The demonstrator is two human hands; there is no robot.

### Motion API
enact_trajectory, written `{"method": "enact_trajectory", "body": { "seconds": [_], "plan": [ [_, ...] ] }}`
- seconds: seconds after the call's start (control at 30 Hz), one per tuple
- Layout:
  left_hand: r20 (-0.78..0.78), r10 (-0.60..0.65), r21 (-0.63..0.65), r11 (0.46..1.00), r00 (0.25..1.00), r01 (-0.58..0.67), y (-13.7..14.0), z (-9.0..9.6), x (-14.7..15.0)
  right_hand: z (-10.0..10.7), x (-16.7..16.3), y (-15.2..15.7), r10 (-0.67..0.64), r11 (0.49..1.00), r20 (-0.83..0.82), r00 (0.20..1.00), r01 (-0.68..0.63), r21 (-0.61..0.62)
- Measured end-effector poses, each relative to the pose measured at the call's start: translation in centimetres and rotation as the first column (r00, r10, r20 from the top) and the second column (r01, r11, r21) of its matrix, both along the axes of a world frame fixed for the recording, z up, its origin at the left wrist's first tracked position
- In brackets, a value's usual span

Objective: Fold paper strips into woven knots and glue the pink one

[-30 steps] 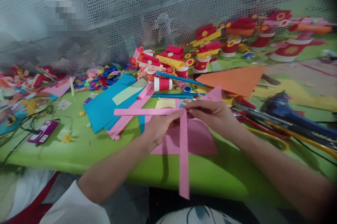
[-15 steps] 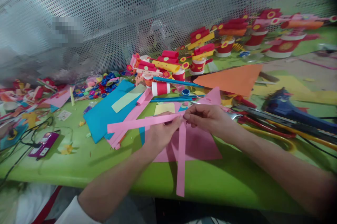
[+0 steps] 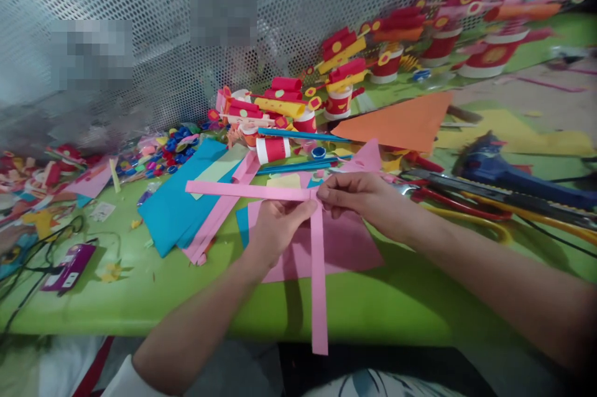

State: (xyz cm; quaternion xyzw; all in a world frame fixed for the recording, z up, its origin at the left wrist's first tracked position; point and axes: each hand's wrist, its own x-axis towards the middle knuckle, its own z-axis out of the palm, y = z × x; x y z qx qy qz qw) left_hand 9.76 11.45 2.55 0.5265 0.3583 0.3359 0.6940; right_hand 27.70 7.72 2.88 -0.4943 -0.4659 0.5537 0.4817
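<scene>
Two pink paper strips meet at a right angle between my hands. One strip (image 3: 242,190) points left; the other strip (image 3: 319,285) hangs down toward the table's front edge. My left hand (image 3: 282,223) pinches them near the corner, thumb on top. Right at the joint, the fingertips of my right hand (image 3: 352,193) are closed on the strips' ends. Beneath my hands lies a pink paper sheet (image 3: 347,247), with a blue sheet showing at its left side. Whether the strips are glued or only folded together I cannot tell.
A red-and-white paper cup (image 3: 273,150) lies on its side behind my hands. Blue sheets (image 3: 172,204) are at left, a purple device (image 3: 69,267) with cords farther left. Scissors (image 3: 461,207), a cutter (image 3: 494,198) and a blue glue gun (image 3: 522,173) lie right. Decorated cups (image 3: 338,103) stand behind.
The view has shifted slightly. The left-pointing strip has swung up to nearly level, and the other strip hangs straighter. Both hands keep their pinch at the joint.
</scene>
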Motion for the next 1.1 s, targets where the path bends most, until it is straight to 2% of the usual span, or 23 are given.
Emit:
{"method": "enact_trajectory", "body": {
  "seconds": [0.33, 0.57, 0.7, 0.83, 1.1],
  "plan": [
    [-0.002, -0.032, -0.038, 0.999, 0.999, 0.032, 0.35, -0.51, -0.06, -0.38, -0.14, 0.01, 0.0, 1.0, -0.105, 0.994, -0.001, -0.008],
    [-0.035, 0.009, -0.054, 0.998, 0.999, -0.011, 0.5, -0.51, -0.22, -0.35, 0.18, 0.07, 0.021, 0.996, -0.136, 0.99, -0.033, -0.089],
    [-0.072, 0.004, -0.098, 0.995, 0.997, -0.011, 0.53, -0.25, -0.25, -0.46, 0.2, 0.15, -0.024, 0.994, -0.14, 0.99, 0.008, -0.11],
    [-0.096, 0.004, -0.141, 0.99, 0.995, -0.018, 0.41, -0.08, -0.2, -0.6, 0.24, 0.12, 0.092, 0.995, -0.06, 0.994, -0.094, -0.027],
    [-0.142, 0.001, -0.044, 0.999, 0.99, -0.007, 0.42, -0.38, -0.25, -0.46, 0.23, 0.04, 0.173, 0.985, 0.009, 0.985, -0.173, -0.011]
  ]
}}
